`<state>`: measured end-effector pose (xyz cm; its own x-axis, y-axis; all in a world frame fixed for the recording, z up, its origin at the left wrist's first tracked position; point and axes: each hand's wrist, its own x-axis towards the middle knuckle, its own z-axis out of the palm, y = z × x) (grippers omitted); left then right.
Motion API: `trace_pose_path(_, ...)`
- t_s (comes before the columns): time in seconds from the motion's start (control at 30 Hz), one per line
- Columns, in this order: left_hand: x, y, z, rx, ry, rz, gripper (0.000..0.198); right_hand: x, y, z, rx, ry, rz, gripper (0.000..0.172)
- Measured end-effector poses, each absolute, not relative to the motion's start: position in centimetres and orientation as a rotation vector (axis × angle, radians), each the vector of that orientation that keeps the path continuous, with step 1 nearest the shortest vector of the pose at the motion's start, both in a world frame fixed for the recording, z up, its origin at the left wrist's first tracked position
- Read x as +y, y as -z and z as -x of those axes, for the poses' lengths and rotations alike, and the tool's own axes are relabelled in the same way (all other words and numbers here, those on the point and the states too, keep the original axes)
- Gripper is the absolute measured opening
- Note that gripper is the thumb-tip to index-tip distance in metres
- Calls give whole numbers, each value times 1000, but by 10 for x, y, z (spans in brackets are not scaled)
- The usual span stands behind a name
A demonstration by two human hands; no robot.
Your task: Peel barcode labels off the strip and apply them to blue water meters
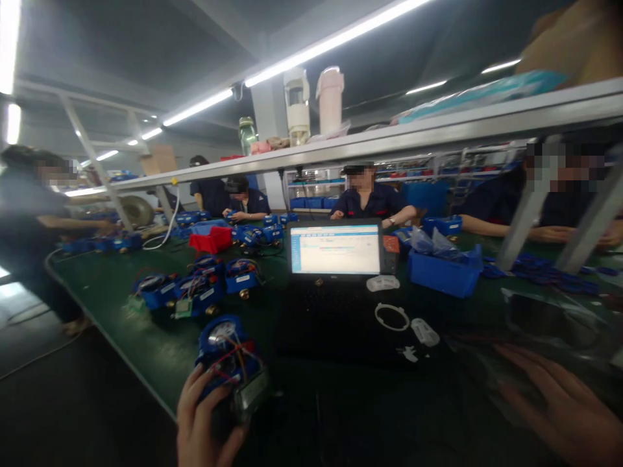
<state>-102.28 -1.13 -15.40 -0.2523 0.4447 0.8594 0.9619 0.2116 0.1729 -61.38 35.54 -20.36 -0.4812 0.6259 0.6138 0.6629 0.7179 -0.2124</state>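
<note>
Head view. My left hand (204, 421) sits at the lower edge of the frame, at the near rim of the green table (121, 337). Its fingers are curled around the underside of a blue meter (228, 360), closed on it; the meter's round dial faces up, with red and other loose wires across its body. The meter is at the table's near edge, just left of the dark laptop (335, 250), whose screen is lit.

My right hand (559, 408) lies low at the right, blurred, its fingers spread and extended over the dark tabletop, gripping nothing that I can see. Whether it touches the surface cannot be told.

Behind the held meter, a group of more blue meters (195, 288) stands on the table, with a red tray (211, 239) farther back. Right of the laptop lie a white ring (392, 316) and a blue bin (445, 272). Co-workers in dark uniforms sit along the far side, beneath a shelf (438, 130) bearing bottles.
</note>
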Motion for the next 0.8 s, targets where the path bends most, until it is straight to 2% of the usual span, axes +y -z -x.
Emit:
trace_pose_path(0.07, -11, 149, 1017, -1790, 884, 1370, 31, 320, 191, 646, -2325, -66, 797, 41)
trace_pose_path(0.17, -10, 143, 1013, -1813, 860, 1383, 31, 255, 173, 697, -2527, -250, 520, 40)
trace_pose_path(0.3, -11, 137, 1006, -1853, 895, 1375, 32, 193, 158, 746, -2796, -171, 291, 65)
trace_pose_path(0.37, -12, 135, 1004, -1862, 929, 1368, 33, 181, 158, 758, -2862, -73, 306, 66)
trace_pose_path(0.5, -15, 132, 1001, -1868, 925, 1376, 36, 176, 163, 762, -2890, -44, 270, 52)
trace_pose_path(0.8, -19, 122, 999, -1895, 793, 1396, 35, 170, 155, 752, -2749, -76, 19, 55)
